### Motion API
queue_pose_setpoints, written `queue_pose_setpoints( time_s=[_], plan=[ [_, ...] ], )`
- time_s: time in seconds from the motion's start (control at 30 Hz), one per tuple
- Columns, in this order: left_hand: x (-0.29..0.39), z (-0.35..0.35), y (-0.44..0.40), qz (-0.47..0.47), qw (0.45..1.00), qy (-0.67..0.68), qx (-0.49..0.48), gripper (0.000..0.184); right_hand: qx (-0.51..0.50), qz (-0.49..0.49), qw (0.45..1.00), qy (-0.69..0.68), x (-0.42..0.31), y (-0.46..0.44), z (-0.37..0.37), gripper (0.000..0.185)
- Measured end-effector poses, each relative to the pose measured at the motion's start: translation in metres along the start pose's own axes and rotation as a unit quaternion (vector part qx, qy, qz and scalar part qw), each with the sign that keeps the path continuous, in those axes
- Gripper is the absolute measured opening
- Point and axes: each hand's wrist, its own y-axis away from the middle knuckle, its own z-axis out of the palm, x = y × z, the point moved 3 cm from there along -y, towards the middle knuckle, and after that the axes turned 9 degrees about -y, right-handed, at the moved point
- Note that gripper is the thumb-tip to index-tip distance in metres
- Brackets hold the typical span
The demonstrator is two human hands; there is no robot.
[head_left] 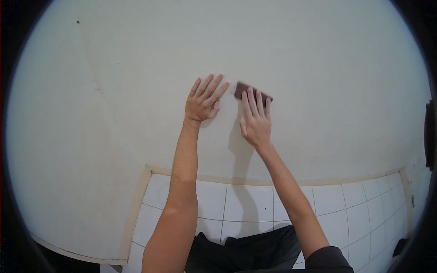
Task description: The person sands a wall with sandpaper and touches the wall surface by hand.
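My left hand (202,103) lies against the pale wall (136,41), palm toward it, fingers spread and holding nothing. To its right, my right hand (257,120) presses a dark reddish-brown rectangular piece of sandpaper (240,91) flat to the wall. The fingers stretch over its lower right part, while its upper left end shows beyond them, slightly blurred. The thumb sits low beside the palm. A small gap of wall separates the two hands.
White floor tiles (249,202) meet the wall along a beige edge (218,179). A small dark spot (78,22) and faint scratches (120,61) mark the wall. Dark objects (430,134) stand at the far right. My dark-clothed legs (246,250) are below.
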Motion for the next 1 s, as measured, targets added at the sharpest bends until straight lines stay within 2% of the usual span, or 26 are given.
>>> queue_pose_setpoints(
  time_s=[0.13, 0.27, 0.37, 0.43, 0.53, 0.6, 0.73, 0.83, 1.0],
  plan=[
    [-0.001, 0.003, 0.001, 0.004, 1.000, -0.006, 0.001, 0.072, -0.122, 0.031, 0.992, -0.034, 0.003, 0.116, 0.044, 0.074],
    [0.000, 0.002, 0.003, 0.005, 1.000, -0.001, 0.001, 0.072, -0.169, 0.050, 0.983, -0.047, 0.010, 0.147, 0.055, 0.073],
    [-0.001, 0.001, 0.002, 0.005, 1.000, 0.004, 0.003, 0.074, -0.112, 0.022, 0.993, -0.020, 0.008, 0.081, 0.036, 0.070],
    [0.000, 0.000, 0.001, 0.003, 1.000, 0.006, 0.004, 0.074, -0.038, 0.017, 0.999, -0.015, 0.002, 0.026, 0.013, 0.071],
    [0.000, -0.001, 0.001, 0.001, 1.000, 0.006, 0.003, 0.075, 0.018, 0.017, 1.000, 0.010, 0.000, -0.009, 0.000, 0.071],
    [0.000, -0.001, 0.001, 0.000, 1.000, 0.004, -0.001, 0.075, -0.008, 0.026, 1.000, 0.003, -0.002, 0.008, 0.004, 0.069],
    [0.001, 0.000, 0.001, 0.001, 1.000, 0.005, 0.005, 0.075, -0.084, 0.050, 0.995, -0.008, 0.014, 0.124, 0.045, 0.068],
    [0.000, -0.001, 0.002, 0.000, 1.000, 0.011, 0.001, 0.075, -0.125, 0.065, 0.990, -0.015, 0.023, 0.166, 0.056, 0.069],
    [0.000, 0.002, 0.003, -0.004, 1.000, 0.011, 0.004, 0.075, -0.052, 0.028, 0.998, -0.014, 0.011, 0.043, 0.018, 0.068]
  ],
)
